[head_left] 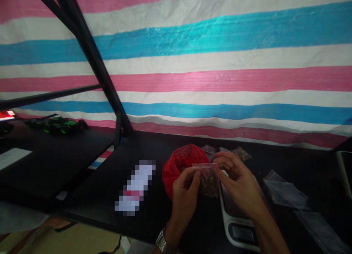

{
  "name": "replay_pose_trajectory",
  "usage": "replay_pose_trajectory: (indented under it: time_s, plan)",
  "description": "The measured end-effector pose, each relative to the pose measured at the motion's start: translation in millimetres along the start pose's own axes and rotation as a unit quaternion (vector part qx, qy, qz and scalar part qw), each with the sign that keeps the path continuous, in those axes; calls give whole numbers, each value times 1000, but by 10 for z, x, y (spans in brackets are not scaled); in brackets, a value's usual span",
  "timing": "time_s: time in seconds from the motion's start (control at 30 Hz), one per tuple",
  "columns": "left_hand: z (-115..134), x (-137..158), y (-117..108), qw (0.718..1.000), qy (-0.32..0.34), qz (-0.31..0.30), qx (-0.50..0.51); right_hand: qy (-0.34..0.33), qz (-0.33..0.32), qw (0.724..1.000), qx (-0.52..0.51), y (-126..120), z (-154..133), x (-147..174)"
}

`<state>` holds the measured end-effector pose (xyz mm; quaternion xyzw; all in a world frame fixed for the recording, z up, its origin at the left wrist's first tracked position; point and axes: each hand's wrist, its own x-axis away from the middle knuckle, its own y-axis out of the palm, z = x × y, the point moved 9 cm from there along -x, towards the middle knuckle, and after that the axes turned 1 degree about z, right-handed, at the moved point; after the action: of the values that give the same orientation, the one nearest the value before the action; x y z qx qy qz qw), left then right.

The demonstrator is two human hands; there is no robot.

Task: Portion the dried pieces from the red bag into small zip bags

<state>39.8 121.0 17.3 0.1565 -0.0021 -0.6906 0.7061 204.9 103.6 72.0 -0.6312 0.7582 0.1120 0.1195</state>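
From here, the left hand point(187, 184) and right hand point(239, 184) pinch a filled zip bag point(209, 185), seal unclear; another filled bag point(242, 153) lies far, flat unfilled-looking bags point(286, 192) right

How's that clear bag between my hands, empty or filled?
At least partly filled: brownish contents show through the clear bag. Exactly how full, I can't tell.

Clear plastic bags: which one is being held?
The filled zip bag, its top edge between the left hand and right hand; the other clear bags lie on the black tabletop.
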Motion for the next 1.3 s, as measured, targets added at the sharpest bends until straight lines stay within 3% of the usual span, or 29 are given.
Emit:
replay_pose_trajectory:
  time_s: [0.47,0.63,0.77,0.93,1.0,1.1,1.17,1.23,1.3]
  plan:
    - [125,-7,-88,998,41,17,-35,-4,-10,998,59,247,10,33]
    - [155,14,-60,994,67,-25,-84,12,-24,998,59,252,14,51]
    - [143,52,-99,991,78,-22,-106,-3,1,995,97,253,-77,81]
    - [247,94,-73,979,134,-58,-144,6,-26,991,132,319,-182,90]
    - [263,116,-21,971,154,-96,-153,4,2,990,143,140,-217,63]
    - [209,123,-31,967,154,-110,-168,-7,130,975,182,-490,-274,24]
    - [175,110,-98,967,152,-93,-181,-23,268,940,208,-1053,-336,65]
    - [175,96,-165,965,159,-78,-196,-42,390,889,236,-1505,-380,145]
    - [194,71,-236,965,159,-60,-200,-45,447,851,271,-1732,-348,159]
